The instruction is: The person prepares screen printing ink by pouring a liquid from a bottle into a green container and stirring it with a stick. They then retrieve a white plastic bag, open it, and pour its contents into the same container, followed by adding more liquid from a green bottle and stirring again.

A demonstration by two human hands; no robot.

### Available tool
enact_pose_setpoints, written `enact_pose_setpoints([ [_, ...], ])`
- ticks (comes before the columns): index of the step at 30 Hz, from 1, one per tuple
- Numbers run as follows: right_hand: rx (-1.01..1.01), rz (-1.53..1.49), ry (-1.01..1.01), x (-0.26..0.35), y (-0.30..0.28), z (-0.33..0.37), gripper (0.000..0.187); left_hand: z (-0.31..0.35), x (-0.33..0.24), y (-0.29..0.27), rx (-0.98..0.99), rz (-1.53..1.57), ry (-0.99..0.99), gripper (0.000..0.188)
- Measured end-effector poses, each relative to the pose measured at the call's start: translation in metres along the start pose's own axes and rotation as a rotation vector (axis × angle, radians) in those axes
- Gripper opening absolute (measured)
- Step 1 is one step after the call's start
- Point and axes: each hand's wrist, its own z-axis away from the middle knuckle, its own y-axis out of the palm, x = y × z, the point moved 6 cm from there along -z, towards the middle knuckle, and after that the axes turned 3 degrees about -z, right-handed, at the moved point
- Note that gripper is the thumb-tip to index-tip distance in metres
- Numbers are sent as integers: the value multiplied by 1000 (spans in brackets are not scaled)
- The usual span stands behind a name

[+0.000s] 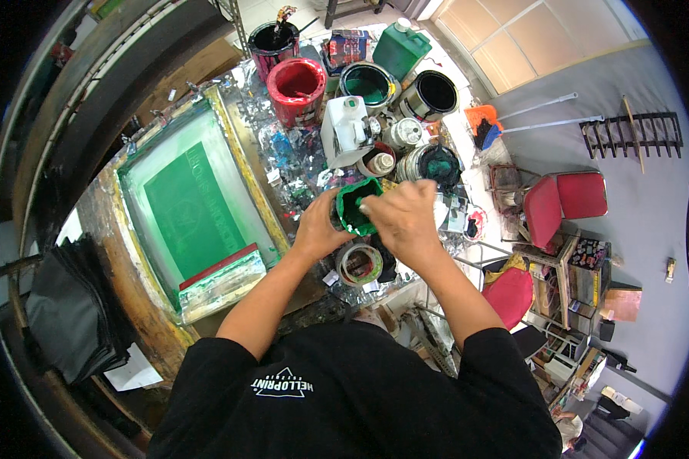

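Note:
My left hand (320, 229) is wrapped round the side of a small green-smeared paint container (350, 200), keeping it tilted over the cluttered table. Over its mouth, my right hand (406, 222) is closed, fingers bent together; whatever it grips is hidden by the hand. Dark green paint coats the container's inside. Just below it stands an open jar (359, 264) with a stained rim. To the left lies a framed printing screen (195, 206) with a green printed area, and a squeegee (222, 279) with a red edge rests across its near end.
Paint cans crowd the far side: a red bucket (296, 86), a green-filled can (368, 84) and a black-filled can (436, 93). A white jug (346, 130) and a green jerrycan (402, 47) stand among them. Black sheets (76, 306) hang at left; red chairs (542, 210) stand right.

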Motion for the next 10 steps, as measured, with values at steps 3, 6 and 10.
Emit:
enact_pose_setpoints([
  [3, 73, -27, 61, -12, -3, 12, 11, -5, 1, -2, 37, 3, -7, 95],
  [6, -58, 37, 139, -17, -25, -5, 10, -1, 6, 6, 71, -10, -8, 106],
  [10, -57, -1, 92, -18, -6, -4, 11, -2, -4, 10, 46, 82, 43, 120],
])
